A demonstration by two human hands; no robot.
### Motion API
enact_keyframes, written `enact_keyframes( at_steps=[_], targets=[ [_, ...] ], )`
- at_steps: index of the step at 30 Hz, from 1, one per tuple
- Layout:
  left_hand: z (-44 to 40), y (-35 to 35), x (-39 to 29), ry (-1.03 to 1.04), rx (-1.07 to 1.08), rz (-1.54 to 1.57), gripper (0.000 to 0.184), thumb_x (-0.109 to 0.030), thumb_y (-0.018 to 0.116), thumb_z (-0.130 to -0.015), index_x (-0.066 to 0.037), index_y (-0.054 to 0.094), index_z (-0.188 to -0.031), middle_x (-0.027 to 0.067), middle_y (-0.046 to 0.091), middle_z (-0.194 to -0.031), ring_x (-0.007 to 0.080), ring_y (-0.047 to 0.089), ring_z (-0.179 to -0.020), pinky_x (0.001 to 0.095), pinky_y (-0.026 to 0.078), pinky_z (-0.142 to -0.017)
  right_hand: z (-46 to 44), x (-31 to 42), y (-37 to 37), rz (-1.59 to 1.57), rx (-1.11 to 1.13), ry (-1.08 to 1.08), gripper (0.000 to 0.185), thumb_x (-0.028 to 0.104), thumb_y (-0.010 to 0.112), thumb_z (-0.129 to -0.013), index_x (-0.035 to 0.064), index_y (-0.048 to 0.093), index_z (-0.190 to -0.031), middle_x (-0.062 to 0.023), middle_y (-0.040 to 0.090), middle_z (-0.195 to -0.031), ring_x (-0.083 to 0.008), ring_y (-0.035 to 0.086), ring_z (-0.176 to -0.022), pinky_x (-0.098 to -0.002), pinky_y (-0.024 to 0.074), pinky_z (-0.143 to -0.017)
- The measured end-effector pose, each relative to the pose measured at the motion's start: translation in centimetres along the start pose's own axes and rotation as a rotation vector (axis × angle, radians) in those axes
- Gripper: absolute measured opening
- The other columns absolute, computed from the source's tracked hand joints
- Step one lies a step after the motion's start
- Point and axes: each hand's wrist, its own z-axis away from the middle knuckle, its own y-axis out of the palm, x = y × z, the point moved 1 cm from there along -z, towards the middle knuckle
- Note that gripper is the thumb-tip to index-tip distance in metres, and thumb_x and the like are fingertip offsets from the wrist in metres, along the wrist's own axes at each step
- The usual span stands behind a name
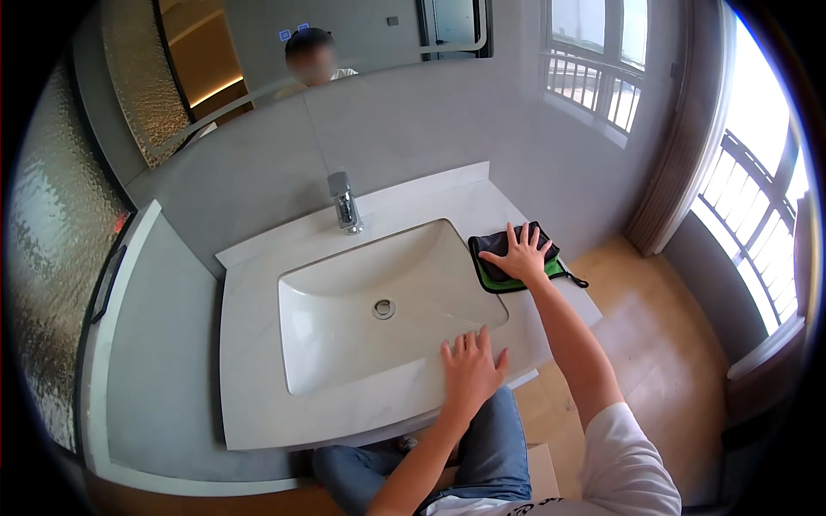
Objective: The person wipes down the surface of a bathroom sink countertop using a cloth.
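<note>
My right hand [522, 254] lies spread on a folded cloth [492, 273], dark grey and green with black edging and a hanging loop. The cloth rests on the white countertop [258, 420], to the right of the sink [327, 348], and partly disappears under my palm. At the sink's front edge, my left hand [472, 368] is held with its fingers apart and nothing in it. Whether its fingertips touch the counter I cannot tell.
A chrome faucet [345, 205] stands behind the sink, with a drain [384, 309] in the basin. A mirror [370, 34] hangs on the grey wall. Textured glass [52, 258] borders the left side. Right of the counter are wooden floor [662, 335], a curtain [680, 146] and a railed window.
</note>
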Motion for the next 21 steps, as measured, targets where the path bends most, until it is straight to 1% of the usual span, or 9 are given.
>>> enact_keyframes(
  at_steps=[1, 3, 4, 7, 9, 11, 15, 17, 21],
  targets=[
    [0.1, 0.1, 0.0, -0.004, 0.001, 0.018, 0.051, -0.038, 0.062, -0.086, -0.003, 0.055, -0.121, 0.0138, 0.061, -0.108, 0.0299, 0.056, -0.105, 0.0522, 0.035, -0.097, 0.4, -0.3, 0.2, -0.004, -0.003, -0.003, 0.117, 0.089, 0.045, -0.070, 0.0081, 0.024, -0.152, -0.0281, 0.020, -0.155, -0.0454, 0.012, -0.145, -0.0688, 0.0097, -0.109],
    [-0.2, 0.1, 0.1, 0.000, -0.015, 0.030, 0.049, -0.038, 0.062, -0.086, -0.003, 0.055, -0.120, 0.0137, 0.062, -0.107, 0.0302, 0.056, -0.104, 0.0518, 0.036, -0.097, 1.1, -0.7, 0.3, -0.004, -0.049, 0.022, 0.122, 0.088, 0.046, -0.071, 0.0010, 0.020, -0.152, -0.0278, 0.020, -0.155, -0.0414, 0.013, -0.146, -0.0668, 0.0106, -0.111],
    [-0.2, 0.0, 0.0, -0.008, -0.003, 0.042, 0.049, -0.038, 0.062, -0.086, -0.003, 0.056, -0.119, 0.0142, 0.062, -0.108, 0.0306, 0.056, -0.105, 0.0515, 0.036, -0.097, 1.7, -1.0, 0.3, 0.009, -0.057, 0.030, 0.124, 0.088, 0.046, -0.071, -0.0044, 0.020, -0.150, -0.0275, 0.021, -0.155, -0.0388, 0.015, -0.147, -0.0642, 0.0115, -0.112],
    [-0.2, 0.3, 0.1, -0.018, 0.000, 0.086, 0.047, -0.037, 0.061, -0.086, -0.003, 0.056, -0.119, 0.0150, 0.062, -0.110, 0.0313, 0.056, -0.107, 0.0515, 0.036, -0.098, 3.9, -2.2, 0.1, 0.001, -0.068, 0.026, 0.123, 0.087, 0.047, -0.072, -0.0035, 0.020, -0.150, -0.0266, 0.022, -0.155, -0.0374, 0.015, -0.147, -0.0609, 0.0115, -0.114],
    [-0.1, 1.3, 0.7, -0.017, -0.004, 0.115, 0.047, -0.036, 0.061, -0.086, -0.003, 0.056, -0.119, 0.0154, 0.062, -0.111, 0.0317, 0.056, -0.109, 0.0518, 0.035, -0.098, 5.8, -3.2, -0.1, -0.002, -0.074, 0.018, 0.120, 0.086, 0.047, -0.072, -0.0025, 0.022, -0.150, -0.0250, 0.022, -0.156, -0.0370, 0.015, -0.147, -0.0609, 0.0111, -0.114],
    [0.0, 2.5, 1.5, 0.036, -0.220, 0.122, 0.045, -0.035, 0.065, -0.084, -0.003, 0.059, -0.115, 0.0121, 0.064, -0.102, 0.0286, 0.059, -0.099, 0.0526, 0.037, -0.099, 8.2, -4.4, -0.6, -0.005, -0.072, 0.013, 0.117, 0.084, 0.047, -0.073, -0.0016, 0.025, -0.150, -0.0238, 0.023, -0.156, -0.0363, 0.015, -0.147, -0.0605, 0.0105, -0.114],
    [0.3, 2.0, 2.0, 0.036, -0.270, 0.084, 0.043, -0.034, 0.065, -0.085, -0.002, 0.059, -0.112, 0.0142, 0.064, -0.099, 0.0309, 0.059, -0.098, 0.0560, 0.035, -0.102, 13.3, -6.0, -1.6, -0.028, -0.035, 0.013, 0.113, 0.082, 0.048, -0.075, 0.0008, 0.024, -0.151, -0.0224, 0.022, -0.157, -0.0358, 0.014, -0.147, -0.0561, 0.0083, -0.117],
    [0.4, 1.9, 1.8, -0.014, -0.192, -0.013, 0.040, -0.033, 0.065, -0.085, -0.001, 0.060, -0.108, 0.0158, 0.064, -0.095, 0.0323, 0.059, -0.097, 0.0577, 0.035, -0.102, 14.5, -6.2, -1.8, -0.036, -0.040, 0.019, 0.113, 0.082, 0.048, -0.076, 0.0008, 0.023, -0.151, -0.0228, 0.021, -0.157, -0.0361, 0.013, -0.147, -0.0565, 0.0081, -0.116],
    [0.3, 2.5, 2.4, 0.042, -0.239, -0.030, 0.039, -0.034, 0.065, -0.085, -0.001, 0.060, -0.105, 0.0164, 0.063, -0.092, 0.0329, 0.060, -0.095, 0.0563, 0.035, -0.102, 13.8, -5.6, -2.1, -0.008, -0.007, 0.065, 0.116, 0.084, 0.046, -0.075, -0.0001, 0.022, -0.151, -0.0236, 0.020, -0.157, -0.0374, 0.011, -0.147, -0.0582, 0.0061, -0.116]
  ],
)
